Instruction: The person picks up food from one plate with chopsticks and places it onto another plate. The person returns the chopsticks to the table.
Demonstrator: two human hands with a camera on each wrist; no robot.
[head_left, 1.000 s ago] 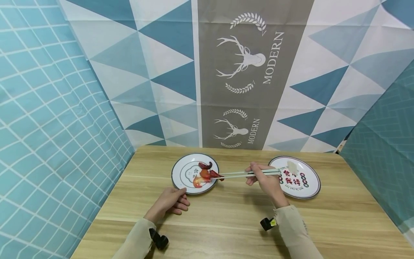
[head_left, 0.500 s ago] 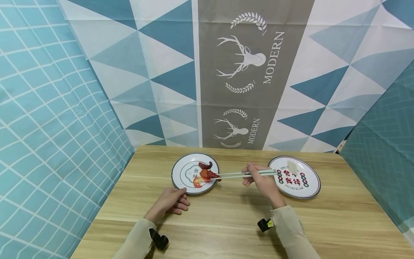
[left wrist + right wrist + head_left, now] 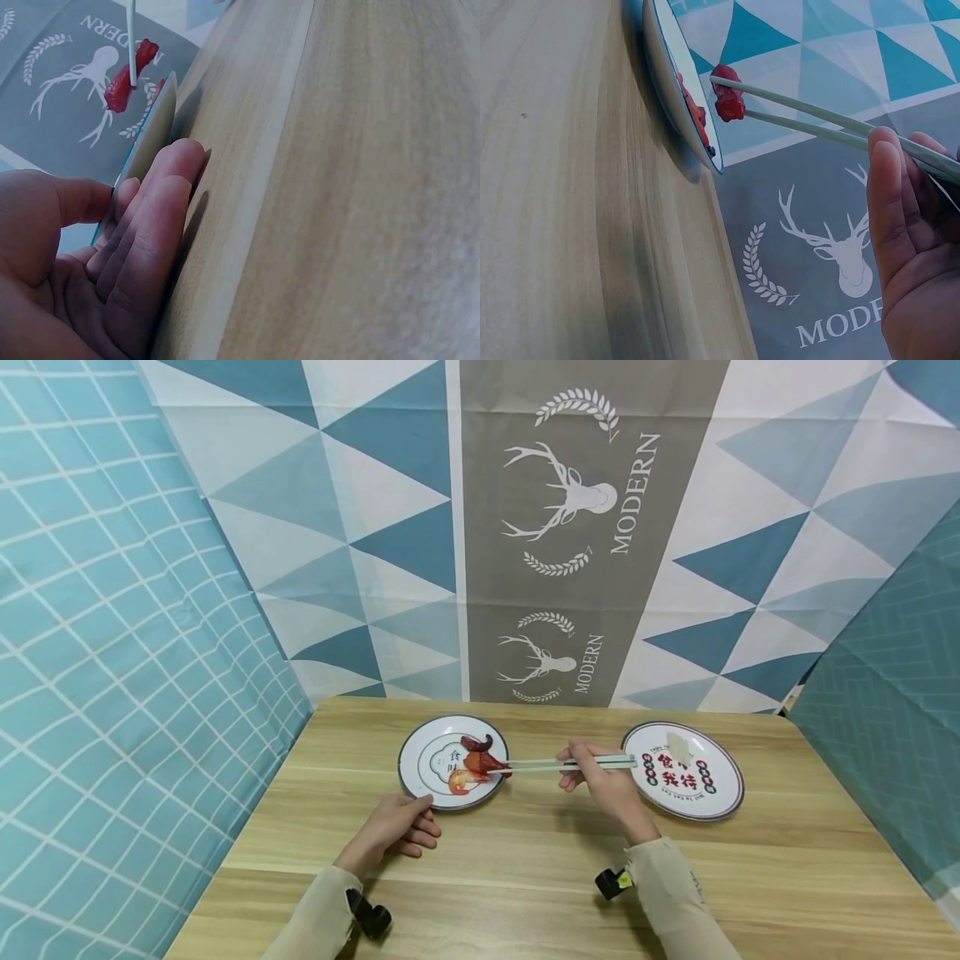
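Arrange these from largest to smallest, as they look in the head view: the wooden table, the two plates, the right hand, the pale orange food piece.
1. Wooden table
2. Left plate and right plate: too close to rank
3. Right hand
4. Pale orange food piece

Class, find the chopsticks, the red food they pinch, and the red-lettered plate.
Chopsticks [image 3: 802,109]: right wrist view, upper stick's shaft.
Red food [image 3: 730,103]: right wrist view, below upper stick.
Red-lettered plate [image 3: 726,782]: head view, bare right rim.
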